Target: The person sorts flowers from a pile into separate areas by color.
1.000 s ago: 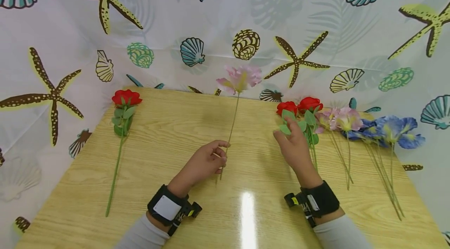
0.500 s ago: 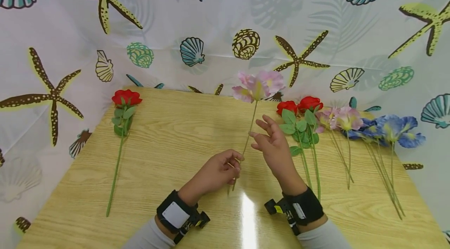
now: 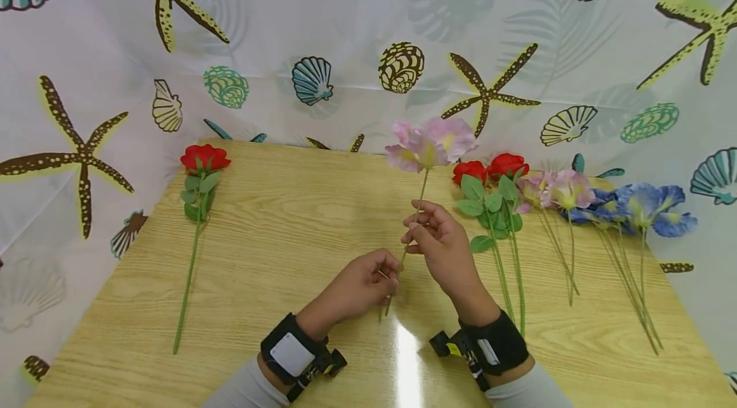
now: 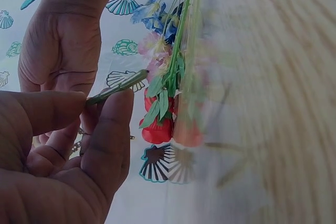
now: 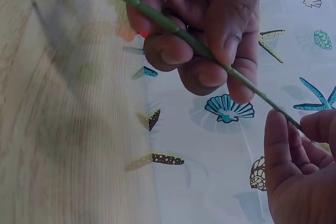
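Note:
A pink artificial iris is held up over the middle of the table, its thin stem slanting down toward the person. The left hand pinches the lower stem between thumb and fingers, with the cut end poking out below. Higher on the same stem, the right hand has its thumb and index finger closed around it. In the right wrist view the green stem runs from the left hand to the fingertips of the right hand.
One red rose lies at the table's left. To the right lie two red roses, pink irises and blue irises, stems toward the person. A shell-print cloth hangs behind the wooden table.
The right hand has moved left from beside the red roses and taken hold of the pink iris stem. The left hand has carried the flower to the right and slightly nearer the person.

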`<state>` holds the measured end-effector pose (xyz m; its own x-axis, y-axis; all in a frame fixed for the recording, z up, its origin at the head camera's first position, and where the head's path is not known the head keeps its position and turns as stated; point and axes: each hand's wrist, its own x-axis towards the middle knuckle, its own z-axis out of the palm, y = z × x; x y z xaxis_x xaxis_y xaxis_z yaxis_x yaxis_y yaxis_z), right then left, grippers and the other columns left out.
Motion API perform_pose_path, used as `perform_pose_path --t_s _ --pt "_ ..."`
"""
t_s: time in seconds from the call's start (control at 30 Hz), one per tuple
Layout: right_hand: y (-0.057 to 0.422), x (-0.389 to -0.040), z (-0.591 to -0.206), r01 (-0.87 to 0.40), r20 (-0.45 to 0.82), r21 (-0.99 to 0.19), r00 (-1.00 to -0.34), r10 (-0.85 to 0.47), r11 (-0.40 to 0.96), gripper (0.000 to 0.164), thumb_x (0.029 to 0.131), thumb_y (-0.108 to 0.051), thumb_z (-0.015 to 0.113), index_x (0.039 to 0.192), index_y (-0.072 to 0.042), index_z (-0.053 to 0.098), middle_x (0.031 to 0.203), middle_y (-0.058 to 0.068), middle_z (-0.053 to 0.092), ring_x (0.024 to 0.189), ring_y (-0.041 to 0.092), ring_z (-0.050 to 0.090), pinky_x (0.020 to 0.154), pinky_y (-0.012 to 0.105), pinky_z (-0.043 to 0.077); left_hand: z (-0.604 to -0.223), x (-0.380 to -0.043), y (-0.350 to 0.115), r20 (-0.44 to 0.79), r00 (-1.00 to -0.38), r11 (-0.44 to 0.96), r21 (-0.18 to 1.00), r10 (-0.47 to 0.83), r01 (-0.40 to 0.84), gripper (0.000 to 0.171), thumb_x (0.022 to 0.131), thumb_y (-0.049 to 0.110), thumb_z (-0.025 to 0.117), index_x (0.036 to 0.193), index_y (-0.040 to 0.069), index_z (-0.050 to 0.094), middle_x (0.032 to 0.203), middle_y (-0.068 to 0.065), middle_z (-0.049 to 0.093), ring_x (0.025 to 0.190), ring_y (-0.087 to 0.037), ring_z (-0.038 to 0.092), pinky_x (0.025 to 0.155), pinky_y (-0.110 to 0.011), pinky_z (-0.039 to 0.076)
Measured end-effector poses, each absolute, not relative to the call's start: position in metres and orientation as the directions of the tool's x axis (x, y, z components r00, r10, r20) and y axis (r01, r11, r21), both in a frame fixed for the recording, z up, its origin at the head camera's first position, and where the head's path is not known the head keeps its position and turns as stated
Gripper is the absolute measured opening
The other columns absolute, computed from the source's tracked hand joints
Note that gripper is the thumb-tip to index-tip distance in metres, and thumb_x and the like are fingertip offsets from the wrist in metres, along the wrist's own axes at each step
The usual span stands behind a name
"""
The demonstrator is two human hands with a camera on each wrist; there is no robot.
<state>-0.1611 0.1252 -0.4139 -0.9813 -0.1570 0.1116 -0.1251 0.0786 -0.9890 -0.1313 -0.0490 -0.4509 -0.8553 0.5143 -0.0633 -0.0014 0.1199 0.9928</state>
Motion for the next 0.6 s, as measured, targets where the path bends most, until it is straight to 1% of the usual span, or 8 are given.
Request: perform_pose_path --t_s 0.17,0.23,0.4,0.5,0.6 --pt "0.1285 -0.1595 -0.4124 -0.132 0.116 -0.987 -0.98 -0.161 0.09 0.036 0.095 -0.016 0.053 0.13 -0.011 0.047 0.107 0.018 0.054 0.084 0.026 0.06 0.068 0.036 0.053 -0.4518 -0.1296 -0.0467 -0.076 -0.851 0.119 0.993 0.52 -0.016 0.017 0.091 0.004 0.054 0.108 0.0 0.054 0.096 -0.016 0.055 0.074 -0.021 0.057 0.063 -0.039 0.052" --pt "0.1296 -0.1592 -0.412 -0.12 0.105 -0.989 -0.982 -0.155 0.087 0.036 0.095 -0.015 0.053 0.13 -0.011 0.047 0.107 0.019 0.054 0.083 0.025 0.06 0.067 0.036 0.053 -0.4518 -0.1287 -0.0457 -0.078 -0.85 0.118 0.993 0.521 -0.019 0.017 0.091 0.005 0.054 0.108 0.0 0.053 0.097 -0.016 0.056 0.073 -0.02 0.057 0.063 -0.037 0.052" --pt "0.1301 -0.1571 -0.4107 -0.1 0.087 -0.991 -0.987 -0.134 0.09 0.034 0.094 -0.013 0.054 0.128 -0.011 0.048 0.104 0.018 0.054 0.082 0.026 0.06 0.066 0.037 0.054 -0.4508 -0.1259 -0.0429 -0.076 -0.849 0.118 0.993 0.523 -0.017 0.018 0.091 0.005 0.054 0.109 0.0 0.053 0.094 -0.011 0.056 0.073 -0.019 0.057 0.062 -0.033 0.051" --pt "0.1323 -0.158 -0.4142 -0.11 0.098 -0.989 -0.987 -0.125 0.096 0.035 0.093 -0.017 0.056 0.127 -0.012 0.049 0.102 0.016 0.054 0.081 0.026 0.06 0.065 0.037 0.054 -0.4513 -0.1258 -0.0423 -0.063 -0.847 0.122 0.993 0.527 0.002 0.021 0.091 0.005 0.054 0.11 -0.001 0.053 0.093 -0.009 0.056 0.074 -0.018 0.058 0.063 -0.031 0.051" --pt "0.1355 -0.158 -0.4146 -0.124 0.111 -0.987 -0.986 -0.121 0.098 0.035 0.093 -0.018 0.057 0.127 -0.012 0.049 0.101 0.016 0.053 0.08 0.024 0.061 0.064 0.036 0.054 -0.4525 -0.1268 -0.042 -0.055 -0.848 0.142 0.99 0.527 0.024 0.025 0.091 0.007 0.056 0.115 0.001 0.053 0.094 -0.007 0.056 0.076 -0.016 0.058 0.063 -0.028 0.05"
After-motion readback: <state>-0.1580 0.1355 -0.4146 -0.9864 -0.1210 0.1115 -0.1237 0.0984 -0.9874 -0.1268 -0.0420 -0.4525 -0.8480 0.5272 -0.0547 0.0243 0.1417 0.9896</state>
